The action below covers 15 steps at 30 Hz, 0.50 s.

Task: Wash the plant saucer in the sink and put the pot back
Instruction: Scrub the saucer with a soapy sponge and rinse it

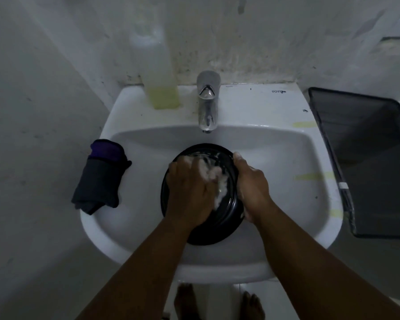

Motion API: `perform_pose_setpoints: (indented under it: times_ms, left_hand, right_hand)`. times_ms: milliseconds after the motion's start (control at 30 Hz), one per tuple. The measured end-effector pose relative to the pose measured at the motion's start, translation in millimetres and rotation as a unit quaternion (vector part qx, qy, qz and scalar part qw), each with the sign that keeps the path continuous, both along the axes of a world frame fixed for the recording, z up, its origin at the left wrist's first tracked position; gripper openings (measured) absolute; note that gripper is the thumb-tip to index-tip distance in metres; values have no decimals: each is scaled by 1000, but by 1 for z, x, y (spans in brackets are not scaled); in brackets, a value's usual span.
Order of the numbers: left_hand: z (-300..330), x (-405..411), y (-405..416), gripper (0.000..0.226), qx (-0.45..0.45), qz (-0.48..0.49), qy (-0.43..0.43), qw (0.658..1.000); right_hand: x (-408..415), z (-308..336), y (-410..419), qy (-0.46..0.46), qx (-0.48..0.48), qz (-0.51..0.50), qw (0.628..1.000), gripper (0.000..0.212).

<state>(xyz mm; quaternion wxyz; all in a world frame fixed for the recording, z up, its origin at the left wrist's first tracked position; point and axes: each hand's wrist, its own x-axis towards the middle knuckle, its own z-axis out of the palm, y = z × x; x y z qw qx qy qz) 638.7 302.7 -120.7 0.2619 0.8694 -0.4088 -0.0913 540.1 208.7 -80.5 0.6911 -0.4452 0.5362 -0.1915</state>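
Observation:
The round black plant saucer (217,232) lies in the bowl of the white sink (129,176), below the tap. White soap foam (211,174) covers part of its inside. My left hand (189,192) presses down inside the saucer amid the foam, its fingers curled; whether it holds a sponge is hidden. My right hand (252,188) grips the saucer's right rim, thumb over the edge. No pot is in view.
A chrome tap (207,100) stands at the sink's back with no water running. A bottle of yellowish liquid (158,77) is at the back left. A folded dark cloth (102,176) lies on the left rim. A black tray (367,158) sits to the right.

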Motion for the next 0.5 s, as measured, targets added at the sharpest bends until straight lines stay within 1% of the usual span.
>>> perform_pose_setpoints:
  times_ms: [33,67,100,167,200,233,300,333,433,467,500]
  left_hand:
    - [1,4,-1,58,10,29,5,1000]
    - [3,3,-1,58,18,30,-2,999]
    - [4,-3,0,55,16,-4,-19,1000]
    - [3,-16,5,54,0,-102,-43,994]
    - [1,-12,5,54,8,-110,-38,993]
    - [0,-3,3,54,29,-71,-17,997]
    - [3,13,3,56,46,43,4,998]
    - [5,11,4,56,48,47,-2,998]
    - [10,-18,12,51,24,-110,-63,992]
    - [9,-17,12,50,23,-124,-65,990]
    - [8,-7,11,50,32,-91,-54,994]
  right_hand:
    - [0,0,0,-2,1,-3,1000,41]
    - [0,0,0,0,0,-3,1000,41]
    - [-1,0,0,4,-1,-1,1000,41]
    - [-3,0,-2,13,-3,6,1000,43]
    - [-3,-1,-2,18,-4,5,1000,44]
    - [-3,-1,-2,23,-5,0,1000,44]
    - [-4,-1,-1,30,-10,-7,999,44]
    - [-5,-1,0,29,-13,-8,999,43]
    - [-6,-1,-3,15,-20,-3,1000,42]
    - [-5,-1,-3,12,-21,0,1000,41]
    - [-4,0,-2,13,-24,5,1000,40]
